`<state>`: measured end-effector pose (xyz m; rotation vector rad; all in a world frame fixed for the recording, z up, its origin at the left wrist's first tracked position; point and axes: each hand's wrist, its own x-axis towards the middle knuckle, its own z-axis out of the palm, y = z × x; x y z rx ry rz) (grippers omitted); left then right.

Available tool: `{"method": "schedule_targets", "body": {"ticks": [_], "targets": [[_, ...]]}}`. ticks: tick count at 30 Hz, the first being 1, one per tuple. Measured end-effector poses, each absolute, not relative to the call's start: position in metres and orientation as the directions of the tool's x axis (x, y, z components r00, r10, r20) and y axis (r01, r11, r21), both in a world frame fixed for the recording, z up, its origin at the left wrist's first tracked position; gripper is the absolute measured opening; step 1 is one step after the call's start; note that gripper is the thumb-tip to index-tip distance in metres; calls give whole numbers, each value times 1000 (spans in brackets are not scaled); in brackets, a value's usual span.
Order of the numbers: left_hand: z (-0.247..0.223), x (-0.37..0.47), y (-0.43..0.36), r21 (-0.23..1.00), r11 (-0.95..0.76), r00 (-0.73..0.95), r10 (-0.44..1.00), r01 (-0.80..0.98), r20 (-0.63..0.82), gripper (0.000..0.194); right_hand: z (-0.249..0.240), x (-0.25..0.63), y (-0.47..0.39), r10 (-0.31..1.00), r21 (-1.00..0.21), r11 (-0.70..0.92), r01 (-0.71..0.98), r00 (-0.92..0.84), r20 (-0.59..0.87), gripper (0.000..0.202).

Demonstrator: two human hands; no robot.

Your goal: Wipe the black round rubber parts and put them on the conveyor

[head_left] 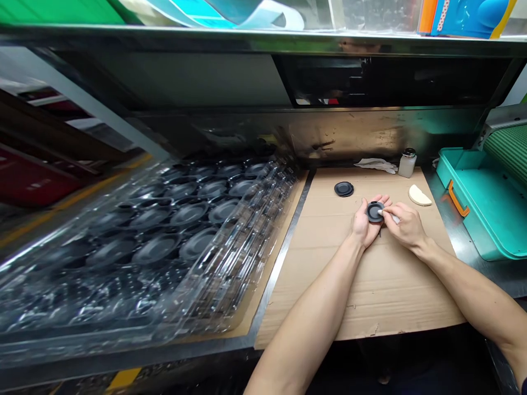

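A round black plastic part (374,212) with a raised rim rests in my left hand (360,224), whose fingers reach out beneath and behind it. My right hand (405,226) pinches a small white piece, perhaps cloth or a swab, and its tip touches the inside of the black part. Just beyond my left hand, another pair of round black parts (343,188), seemingly stacked, lies on the cardboard sheet (321,241). To the right of my hands is a cream half-round pad (419,195).
Clear plastic trays (230,274) stacked on the left hold many black round parts (191,214). A small bottle (407,163) with a metal top and a white cloth (376,164) sit at the back. A teal bin (473,225) stands right. A shelf edge (263,41) spans overhead.
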<state>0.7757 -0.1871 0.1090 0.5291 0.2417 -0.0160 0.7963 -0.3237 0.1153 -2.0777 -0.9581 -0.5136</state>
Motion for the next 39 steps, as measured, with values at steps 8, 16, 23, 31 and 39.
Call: {"method": "schedule_targets", "body": {"ticks": [8,16,23,31,39], "targets": [[109,770,-196,540,831,974,-11,135,-227,47,108,793,-313,566,-455,-427,781,623,539,19],[113,776,-166,490,868,971,38,84,-235,49,133,798,-347,788,-601,-371,707,583,199,33],[115,774,-165,486,864,977,-27,130,-213,50,118,860,-377,271,-242,-897,371,891,365,43],[114,777,-171,480,874,967,60,69,-249,43,120,808,-332,613,-282,-612,739,668,422,38],[112,777,-175,461,884,969,43,77,-244,41,133,780,-322,682,-43,-689,724,667,301,47]]}}
